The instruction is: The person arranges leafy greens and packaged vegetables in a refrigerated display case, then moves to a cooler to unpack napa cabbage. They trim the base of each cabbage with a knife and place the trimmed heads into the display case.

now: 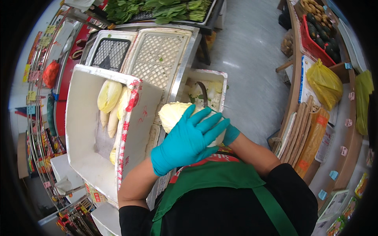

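My left hand [189, 137], in a teal glove, lies with spread fingers over a napa cabbage [174, 115]. My right hand [230, 132], gloved too, is at the cabbage's base end, mostly hidden behind it. A dark curved blade [203, 91] rises beside the cabbage near my right hand; its handle is hidden. To the left, an open white foam box [85, 124] lies tilted, holding another napa cabbage [109, 96] and white radishes [113, 124]. Beyond the blade, a foam bin [226, 85] contains leaf scraps.
Crates with lattice bottoms [161, 53] sit on a metal-edged stand, with leafy greens [171, 10] behind. A wooden shelf [295, 70] on the right bears a red basket [313, 44], a yellow plastic bag [324, 84] and long brown roots [299, 129]. Grey floor [251, 73] runs between.
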The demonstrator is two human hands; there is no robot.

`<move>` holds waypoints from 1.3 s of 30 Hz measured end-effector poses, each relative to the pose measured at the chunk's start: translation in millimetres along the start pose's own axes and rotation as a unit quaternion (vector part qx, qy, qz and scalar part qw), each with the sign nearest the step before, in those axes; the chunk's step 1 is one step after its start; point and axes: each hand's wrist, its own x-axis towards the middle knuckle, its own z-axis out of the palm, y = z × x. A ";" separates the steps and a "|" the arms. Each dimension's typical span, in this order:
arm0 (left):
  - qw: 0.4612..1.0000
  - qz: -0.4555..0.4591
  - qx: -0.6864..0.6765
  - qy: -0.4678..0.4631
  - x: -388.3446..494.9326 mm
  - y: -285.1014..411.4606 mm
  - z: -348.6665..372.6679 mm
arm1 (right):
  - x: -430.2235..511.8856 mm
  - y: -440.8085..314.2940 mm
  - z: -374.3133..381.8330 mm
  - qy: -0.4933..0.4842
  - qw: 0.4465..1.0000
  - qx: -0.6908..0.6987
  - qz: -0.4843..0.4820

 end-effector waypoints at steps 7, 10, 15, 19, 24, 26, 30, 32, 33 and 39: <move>0.987 0.062 -0.129 0.072 9.1 13.2 -10.8 | -1.0 -7.0 8.2 -0.035 0.999 -0.003 0.028; 0.991 0.017 -0.123 0.059 12.1 15.0 -25.9 | -6.7 -20.0 11.9 -0.064 0.995 -0.067 0.026; 0.991 -0.035 -0.110 0.063 18.1 -2.3 -34.5 | -20.8 -19.8 -4.5 0.025 0.968 0.220 0.115; 0.829 -0.193 -0.405 0.334 19.0 -30.1 -36.3 | -46.4 -13.4 -46.9 0.153 0.942 0.275 0.114; 0.828 -0.232 -0.362 0.360 46.0 -103.3 2.9 | -94.8 -23.9 -59.1 0.164 0.951 0.254 0.062; 0.917 -0.248 -0.100 0.294 45.9 -125.6 37.1 | -111.8 -28.4 -54.2 0.179 0.932 0.310 0.056; 0.867 -0.240 -0.358 0.250 36.4 -73.2 67.8 | -136.7 -20.3 -73.5 0.285 0.926 0.246 -0.026; 0.915 -0.181 -0.324 0.159 36.6 -51.9 72.1 | -125.5 -22.4 -71.5 0.277 0.915 0.288 -0.050; 0.936 -0.142 -0.298 0.125 42.5 -40.6 65.6 | -119.7 -23.7 -68.3 0.266 0.924 0.269 -0.052; 0.958 -0.083 -0.268 0.053 53.0 -40.5 51.6 | -100.5 -27.3 -48.5 0.114 0.947 0.298 -0.036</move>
